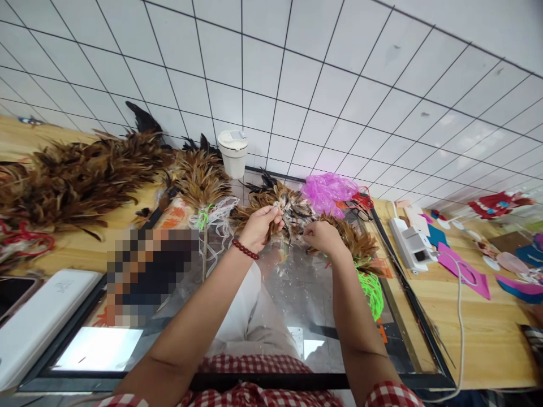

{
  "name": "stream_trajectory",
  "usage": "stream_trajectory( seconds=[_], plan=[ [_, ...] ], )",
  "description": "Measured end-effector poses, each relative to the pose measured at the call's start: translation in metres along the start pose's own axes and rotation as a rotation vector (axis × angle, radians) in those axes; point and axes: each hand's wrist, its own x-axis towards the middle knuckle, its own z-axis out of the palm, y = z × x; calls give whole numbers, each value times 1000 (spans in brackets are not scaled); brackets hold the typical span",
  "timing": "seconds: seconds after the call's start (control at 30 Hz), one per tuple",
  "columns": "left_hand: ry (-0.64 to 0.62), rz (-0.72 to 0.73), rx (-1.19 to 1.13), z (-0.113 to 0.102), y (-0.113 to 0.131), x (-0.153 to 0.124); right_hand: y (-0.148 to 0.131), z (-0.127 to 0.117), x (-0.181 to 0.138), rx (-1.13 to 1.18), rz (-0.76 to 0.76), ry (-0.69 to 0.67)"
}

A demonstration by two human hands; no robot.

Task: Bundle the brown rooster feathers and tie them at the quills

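Note:
My left hand (263,226), with a red bead bracelet (245,249) at the wrist, is closed in a pinch over the middle of the glass tabletop (292,294). A small feather seems to be between its fingers, with a dark tip showing below the palm. Opposite it, my right hand (324,237) is curled shut at the edge of the loose feathers (292,212); what its fingers grip is hidden. Brown feathers (358,243) lie beside and under my right wrist. Small white bits of down are scattered on the glass between my forearms.
A white lidded cup (233,154) stands by the tiled wall. Long brown feather bundles (97,175) lie left. Pink plastic (328,191) sits behind my right hand, green cord (371,294) beside that forearm. A power strip (409,243) with a cable is right, a white box (51,322) left.

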Motion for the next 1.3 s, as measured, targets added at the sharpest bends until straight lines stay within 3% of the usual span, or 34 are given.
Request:
stream_trajectory(
  seconds=[0.1,0.23,0.37,0.57,0.7,0.93,1.3],
  plan=[
    [-7,-18,21,0,1,-1,-6,11,5,-65,38,-43],
    [-11,-11,30,-2,-1,-1,-7,15,8,-61,-49,-43],
    [-2,76,93,-3,-5,2,-6,2,1,110,-185,12],
    [48,195,364,-1,-12,2,-17,-19,-15,271,-462,147],
    [33,214,549,-4,-18,4,-25,-22,-20,316,-540,232],
    [-16,175,633,-8,-25,6,-28,-18,-16,404,-451,514],
    [-128,112,552,-2,-19,-1,-30,-7,-10,221,-445,658]
  ],
)
